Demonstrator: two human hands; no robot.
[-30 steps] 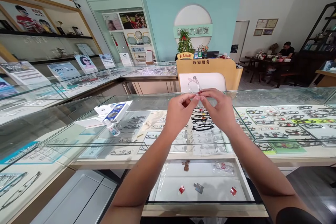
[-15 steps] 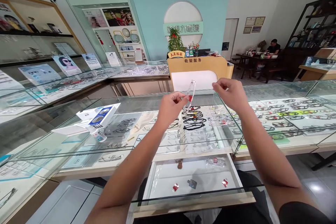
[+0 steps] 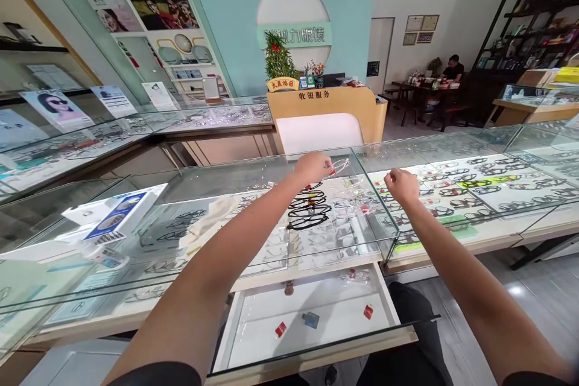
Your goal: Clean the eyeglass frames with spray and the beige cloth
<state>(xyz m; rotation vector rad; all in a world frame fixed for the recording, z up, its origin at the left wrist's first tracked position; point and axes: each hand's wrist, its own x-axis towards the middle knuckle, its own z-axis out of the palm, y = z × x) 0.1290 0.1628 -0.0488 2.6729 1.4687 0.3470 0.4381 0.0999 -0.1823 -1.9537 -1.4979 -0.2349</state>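
My left hand (image 3: 313,167) reaches out over the glass display counter (image 3: 217,163), closed on a pair of clear-framed glasses (image 3: 340,165) with a red tag. The glasses are just above the far part of the case, beyond a row of black-framed glasses (image 3: 309,208). Several clear-framed glasses (image 3: 357,199) lie to the right of that row. My right hand (image 3: 404,186) is raised over the counter to the right, past the glass divider. Its fingers are curled closed, and I cannot see whether anything is in them.
Below the counter, an open white drawer (image 3: 253,338) holds red tags (image 3: 280,330), a grey tag (image 3: 310,319) and a clear packet (image 3: 354,276). A blue-and-white box (image 3: 120,214) and a bottle (image 3: 108,255) stand left. A person (image 3: 453,69) sits at a table in the back.
My left hand has moved forward and lower with the glasses, which have gone from upright to nearly level. My right hand has dropped slightly. The view has swung a little to the right.
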